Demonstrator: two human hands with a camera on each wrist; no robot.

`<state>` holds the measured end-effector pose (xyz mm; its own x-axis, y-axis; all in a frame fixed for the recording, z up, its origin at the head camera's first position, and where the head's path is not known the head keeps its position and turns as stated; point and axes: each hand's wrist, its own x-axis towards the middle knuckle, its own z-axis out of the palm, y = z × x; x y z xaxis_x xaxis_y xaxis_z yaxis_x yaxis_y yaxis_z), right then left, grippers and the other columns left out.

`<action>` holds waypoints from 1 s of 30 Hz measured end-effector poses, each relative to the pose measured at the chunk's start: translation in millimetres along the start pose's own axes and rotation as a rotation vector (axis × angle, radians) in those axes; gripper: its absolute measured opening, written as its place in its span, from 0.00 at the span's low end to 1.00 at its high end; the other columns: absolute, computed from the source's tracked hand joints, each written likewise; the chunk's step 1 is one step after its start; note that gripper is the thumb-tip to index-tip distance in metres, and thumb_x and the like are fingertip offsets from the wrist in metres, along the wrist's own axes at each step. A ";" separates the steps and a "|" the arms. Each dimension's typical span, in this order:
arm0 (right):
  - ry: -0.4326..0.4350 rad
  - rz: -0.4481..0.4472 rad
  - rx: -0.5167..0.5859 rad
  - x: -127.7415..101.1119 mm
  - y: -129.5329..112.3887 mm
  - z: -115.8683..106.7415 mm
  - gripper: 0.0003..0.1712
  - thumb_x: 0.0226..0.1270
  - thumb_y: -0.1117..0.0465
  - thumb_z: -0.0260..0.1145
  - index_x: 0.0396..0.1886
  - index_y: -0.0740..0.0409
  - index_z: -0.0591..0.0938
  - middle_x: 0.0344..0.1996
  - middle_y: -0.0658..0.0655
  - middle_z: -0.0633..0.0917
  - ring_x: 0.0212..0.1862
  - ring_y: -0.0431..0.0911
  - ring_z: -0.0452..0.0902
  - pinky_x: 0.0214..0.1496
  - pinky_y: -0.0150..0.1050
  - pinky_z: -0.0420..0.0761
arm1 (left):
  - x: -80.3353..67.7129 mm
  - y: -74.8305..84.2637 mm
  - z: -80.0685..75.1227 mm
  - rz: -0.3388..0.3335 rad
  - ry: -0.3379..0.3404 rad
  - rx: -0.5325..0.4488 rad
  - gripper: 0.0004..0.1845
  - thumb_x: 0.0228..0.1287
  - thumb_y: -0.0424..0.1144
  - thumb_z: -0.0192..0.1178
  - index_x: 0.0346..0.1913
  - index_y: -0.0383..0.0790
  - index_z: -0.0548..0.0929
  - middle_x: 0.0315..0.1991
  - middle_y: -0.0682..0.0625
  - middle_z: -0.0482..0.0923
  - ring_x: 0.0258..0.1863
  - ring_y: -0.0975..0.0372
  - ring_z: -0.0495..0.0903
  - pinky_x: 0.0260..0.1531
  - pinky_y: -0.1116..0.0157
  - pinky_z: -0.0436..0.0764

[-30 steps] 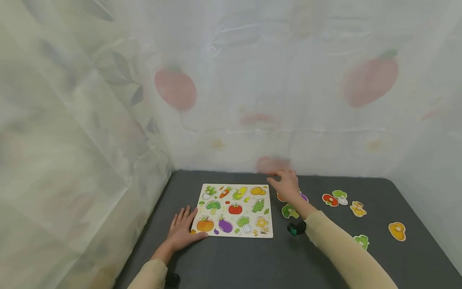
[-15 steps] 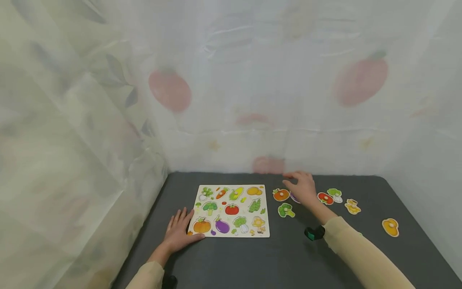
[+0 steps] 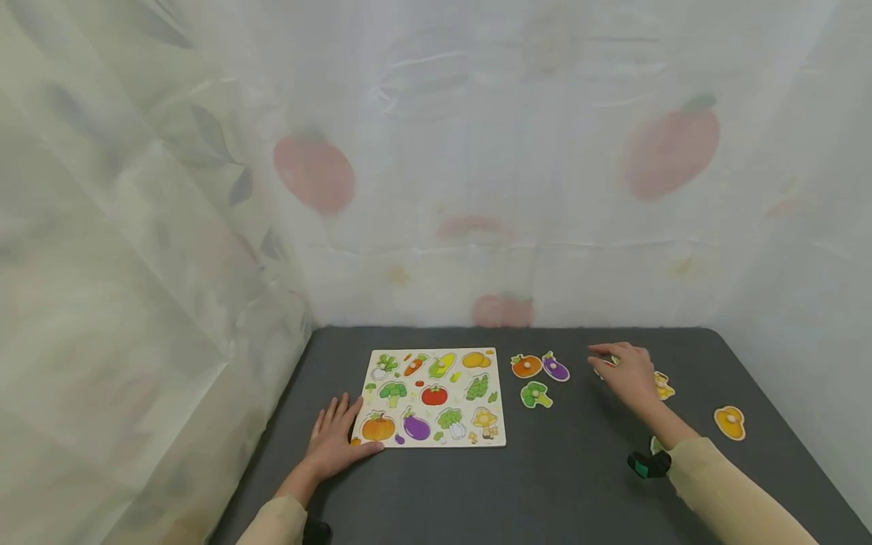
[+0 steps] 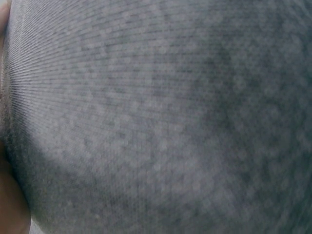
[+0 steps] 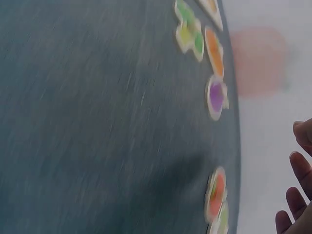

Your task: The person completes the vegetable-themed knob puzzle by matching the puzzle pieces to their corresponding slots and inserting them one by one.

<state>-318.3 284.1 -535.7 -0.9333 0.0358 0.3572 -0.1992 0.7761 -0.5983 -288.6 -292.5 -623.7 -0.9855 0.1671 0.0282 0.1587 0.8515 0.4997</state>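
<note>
On the dark tabletop (image 3: 559, 484), inside pale printed curtains, your largest thing is the puzzle board (image 3: 431, 396), lying flat at the left of centre with its pictured vegetable recesses showing. Your left hand (image 3: 333, 443) rests flat beside the board's near left corner, fingers straight, thumb touching the board's edge, gripping nothing. Your right hand (image 3: 630, 375) hovers low over the cluster of loose pieces at the right, fingers relaxed and slightly bent; I cannot see anything pinched in it.

Partly hidden under that hand are the tomato piece (image 5: 216, 193) and a yellow mushroom piece (image 3: 664, 387). Between board and hand lie the pumpkin piece (image 3: 526, 366), the eggplant piece (image 3: 555, 369) and the broccoli piece (image 3: 535, 394), close together but apart. A yellow pepper piece (image 3: 730, 423) lies well off to the right.

These pieces look like thin, stiff, light wood, each with a small peg at its middle. You will likely find the flat edges hard to lift off the cloth-like surface, so pinch the peg between thumb and forefinger; little force should be needed.
</note>
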 end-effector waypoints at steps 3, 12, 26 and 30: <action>0.008 0.038 -0.007 -10.6 15.7 -16.8 0.20 0.75 0.54 0.65 0.57 0.63 0.86 0.51 0.69 0.82 0.60 0.72 0.64 0.58 0.74 0.58 | -1.8 4.1 -3.5 0.018 0.009 -0.009 0.62 0.51 0.73 0.69 0.81 0.41 0.59 0.80 0.31 0.47 0.79 0.36 0.41 0.72 0.35 0.37; 0.036 0.132 -0.096 -36.8 60.1 -51.4 0.21 0.76 0.56 0.63 0.57 0.68 0.84 0.51 0.72 0.80 0.55 0.71 0.66 0.55 0.71 0.60 | -0.3 6.5 -7.5 -0.011 -0.025 0.056 0.62 0.52 0.75 0.66 0.82 0.42 0.56 0.81 0.32 0.45 0.79 0.37 0.40 0.73 0.35 0.38; 0.030 0.205 -0.198 -68.4 103.8 -84.5 0.23 0.75 0.56 0.63 0.58 0.70 0.81 0.54 0.77 0.76 0.56 0.73 0.66 0.54 0.72 0.62 | 0.5 5.4 -6.9 -0.016 -0.037 0.053 0.63 0.52 0.75 0.66 0.82 0.42 0.55 0.81 0.33 0.44 0.80 0.38 0.39 0.74 0.36 0.37; 0.027 0.218 -0.226 -74.2 111.6 -96.2 0.23 0.76 0.56 0.62 0.58 0.72 0.81 0.52 0.78 0.78 0.53 0.73 0.69 0.52 0.71 0.67 | -0.1 4.4 -4.4 0.003 -0.009 0.034 0.62 0.51 0.74 0.67 0.82 0.41 0.57 0.80 0.32 0.46 0.79 0.36 0.41 0.73 0.35 0.38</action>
<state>-242.6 428.6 -559.9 -0.9378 0.2310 0.2591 0.0788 0.8686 -0.4892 -288.0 -290.9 -617.7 -0.9845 0.1743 0.0215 0.1639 0.8675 0.4697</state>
